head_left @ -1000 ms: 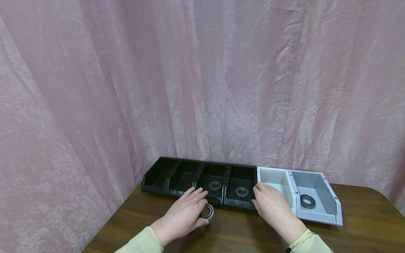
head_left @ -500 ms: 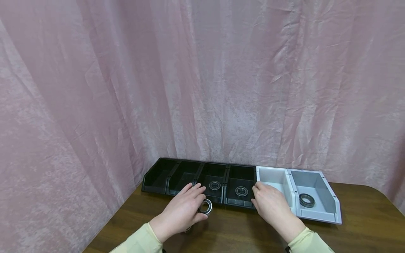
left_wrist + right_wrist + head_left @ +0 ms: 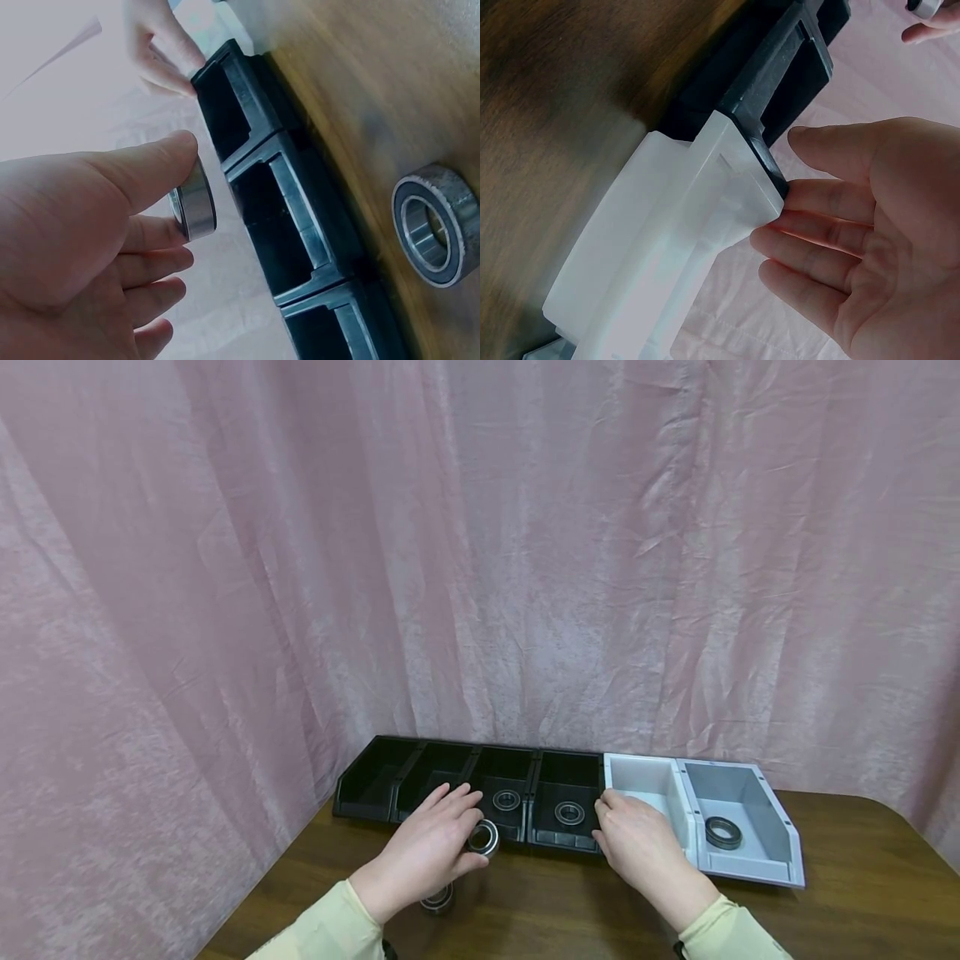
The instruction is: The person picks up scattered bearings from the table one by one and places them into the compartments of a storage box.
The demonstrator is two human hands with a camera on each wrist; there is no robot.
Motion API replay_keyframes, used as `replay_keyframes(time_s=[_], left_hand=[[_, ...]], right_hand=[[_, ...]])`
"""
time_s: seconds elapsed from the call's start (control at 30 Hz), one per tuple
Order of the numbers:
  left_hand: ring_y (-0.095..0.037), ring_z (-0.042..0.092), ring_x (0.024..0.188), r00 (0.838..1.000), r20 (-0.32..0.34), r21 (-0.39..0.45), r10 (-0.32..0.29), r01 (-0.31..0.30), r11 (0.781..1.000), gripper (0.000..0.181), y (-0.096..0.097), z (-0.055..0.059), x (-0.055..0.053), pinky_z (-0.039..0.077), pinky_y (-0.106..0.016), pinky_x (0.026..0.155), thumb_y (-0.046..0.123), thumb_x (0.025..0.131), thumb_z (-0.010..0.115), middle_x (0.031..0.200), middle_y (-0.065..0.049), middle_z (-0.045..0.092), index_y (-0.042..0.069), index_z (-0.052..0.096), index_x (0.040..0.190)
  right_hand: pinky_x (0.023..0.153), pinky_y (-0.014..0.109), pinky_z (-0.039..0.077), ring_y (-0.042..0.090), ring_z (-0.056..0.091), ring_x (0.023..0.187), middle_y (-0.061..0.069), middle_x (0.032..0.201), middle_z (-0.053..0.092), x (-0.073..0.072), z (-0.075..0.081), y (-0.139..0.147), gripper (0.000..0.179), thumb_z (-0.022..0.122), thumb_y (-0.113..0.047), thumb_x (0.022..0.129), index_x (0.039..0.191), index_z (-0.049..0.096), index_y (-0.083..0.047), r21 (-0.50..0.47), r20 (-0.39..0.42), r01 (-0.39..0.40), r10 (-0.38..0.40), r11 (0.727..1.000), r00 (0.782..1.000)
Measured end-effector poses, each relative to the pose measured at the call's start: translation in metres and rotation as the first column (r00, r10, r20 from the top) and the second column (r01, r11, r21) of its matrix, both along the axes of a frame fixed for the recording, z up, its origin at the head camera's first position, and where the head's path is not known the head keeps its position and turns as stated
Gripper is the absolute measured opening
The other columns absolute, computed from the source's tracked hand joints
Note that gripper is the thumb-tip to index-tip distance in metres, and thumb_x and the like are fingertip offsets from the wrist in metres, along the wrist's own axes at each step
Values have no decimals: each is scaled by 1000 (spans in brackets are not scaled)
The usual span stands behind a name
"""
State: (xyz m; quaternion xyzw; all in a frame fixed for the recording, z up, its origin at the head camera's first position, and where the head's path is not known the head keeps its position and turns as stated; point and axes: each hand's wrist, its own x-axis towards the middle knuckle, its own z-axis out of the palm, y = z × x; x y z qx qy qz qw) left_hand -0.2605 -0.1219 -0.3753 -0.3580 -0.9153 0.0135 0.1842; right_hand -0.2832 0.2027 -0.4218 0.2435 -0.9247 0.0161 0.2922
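Observation:
In the head view my left hand pinches a ball bearing between thumb and index finger, above the table and just before the black bins. The left wrist view shows the same bearing edge-on, the other fingers loosely extended. A second bearing lies on the table, partly hidden under my left wrist in the head view. My right hand is at the border between the rightmost black bin and the white bin. Its relaxed fingers touch the rim corner there, as the right wrist view shows.
Black bins stand in a row on the wooden table; two hold one bearing each. At the right end, a grey bin holds a dark bearing. A pink curtain hangs behind.
My left hand has lifted the pinched bearing slightly up and left. The bearing on the table has come into view below the wrist. My right hand stays at the bin rims.

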Motion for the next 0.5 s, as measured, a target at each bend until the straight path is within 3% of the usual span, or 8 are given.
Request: replay_keyframes(time_s=[0.5], left_hand=[[-40,55,148,1000,-10,47,17,-16,999,52,-4,10,-9,35,-58,128,42,95,87,150,-20,66,2,74,126]], right_hand=[[68,42,60,26,67,74,6,88,61,0,0,-1,30,96,-18,83,97,75,-1,3,11,15,-15,1000,1000]])
